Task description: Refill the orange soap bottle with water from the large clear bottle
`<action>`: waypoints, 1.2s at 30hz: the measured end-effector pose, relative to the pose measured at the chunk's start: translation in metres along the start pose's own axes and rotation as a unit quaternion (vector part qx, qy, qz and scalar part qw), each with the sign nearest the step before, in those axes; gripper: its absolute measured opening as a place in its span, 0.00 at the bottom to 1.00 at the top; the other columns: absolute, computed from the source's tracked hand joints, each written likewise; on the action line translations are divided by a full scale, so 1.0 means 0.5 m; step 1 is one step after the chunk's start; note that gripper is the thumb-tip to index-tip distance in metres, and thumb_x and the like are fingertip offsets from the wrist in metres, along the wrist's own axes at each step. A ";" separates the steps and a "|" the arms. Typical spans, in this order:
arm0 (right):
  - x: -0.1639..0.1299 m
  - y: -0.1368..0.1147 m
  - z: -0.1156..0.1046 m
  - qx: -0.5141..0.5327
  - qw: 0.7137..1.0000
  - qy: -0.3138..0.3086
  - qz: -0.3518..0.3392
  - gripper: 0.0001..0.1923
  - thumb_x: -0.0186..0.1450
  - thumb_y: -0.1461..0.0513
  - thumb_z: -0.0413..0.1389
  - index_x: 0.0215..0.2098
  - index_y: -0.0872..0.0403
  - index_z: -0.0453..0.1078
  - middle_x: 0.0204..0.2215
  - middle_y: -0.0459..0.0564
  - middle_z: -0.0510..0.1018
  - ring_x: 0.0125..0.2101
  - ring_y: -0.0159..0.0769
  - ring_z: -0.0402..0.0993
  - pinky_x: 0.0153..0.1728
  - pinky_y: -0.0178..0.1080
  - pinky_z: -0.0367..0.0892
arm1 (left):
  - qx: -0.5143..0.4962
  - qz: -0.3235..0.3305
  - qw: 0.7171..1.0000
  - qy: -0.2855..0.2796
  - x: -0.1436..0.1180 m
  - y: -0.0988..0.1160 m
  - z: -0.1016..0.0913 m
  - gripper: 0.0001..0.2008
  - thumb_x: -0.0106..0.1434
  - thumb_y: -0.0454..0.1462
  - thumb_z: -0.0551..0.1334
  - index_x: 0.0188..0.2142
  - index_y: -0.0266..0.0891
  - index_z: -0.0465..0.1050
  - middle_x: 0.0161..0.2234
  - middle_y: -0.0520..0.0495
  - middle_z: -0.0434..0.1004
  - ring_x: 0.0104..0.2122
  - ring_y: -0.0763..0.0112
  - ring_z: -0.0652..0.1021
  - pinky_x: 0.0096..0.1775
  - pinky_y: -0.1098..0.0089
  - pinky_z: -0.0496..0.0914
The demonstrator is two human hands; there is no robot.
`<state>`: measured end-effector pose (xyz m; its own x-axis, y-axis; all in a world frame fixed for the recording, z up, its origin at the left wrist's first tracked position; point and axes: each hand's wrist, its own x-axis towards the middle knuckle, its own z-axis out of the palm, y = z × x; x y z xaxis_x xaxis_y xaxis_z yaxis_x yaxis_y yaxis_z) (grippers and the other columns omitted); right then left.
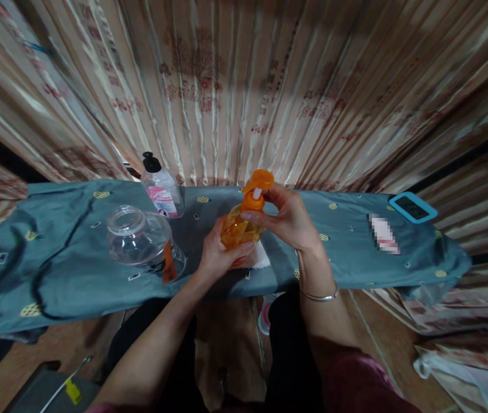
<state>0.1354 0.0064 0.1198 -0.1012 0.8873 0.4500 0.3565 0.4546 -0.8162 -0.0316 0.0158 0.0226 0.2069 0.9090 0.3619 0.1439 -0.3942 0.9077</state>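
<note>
— What are my hands doing?

— Your left hand (218,252) is wrapped around the body of the orange bottle (239,229), standing on a white cloth (260,259) on the blue-covered table (75,275). Your right hand (287,221) pinches the collar under its orange pump (258,186).

— What could go wrong?

— I'd say a hard squeeze or tilt could spill liquid. Your left elbow could also knock the clear jar (143,241) lying on its side; the black-pump bottle (161,186) stands behind it.
</note>
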 end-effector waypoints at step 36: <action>-0.003 -0.071 0.009 0.191 0.954 0.194 -0.128 0.14 0.59 0.66 0.69 0.44 0.52 0.80 0.35 0.40 0.84 0.36 0.27 0.81 0.40 0.26 0.75 | -0.030 0.001 0.999 -0.025 -0.005 0.008 0.007 0.30 0.51 0.46 0.74 0.51 0.38 0.70 0.46 0.44 0.82 0.45 0.58 0.82 0.49 0.59 0.76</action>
<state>0.1189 -0.0109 0.1465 0.2387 0.6811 0.6922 -0.0055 0.7137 -0.7004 -0.0281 0.0113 0.0243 0.2549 0.8998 0.3540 0.0852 -0.3856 0.9187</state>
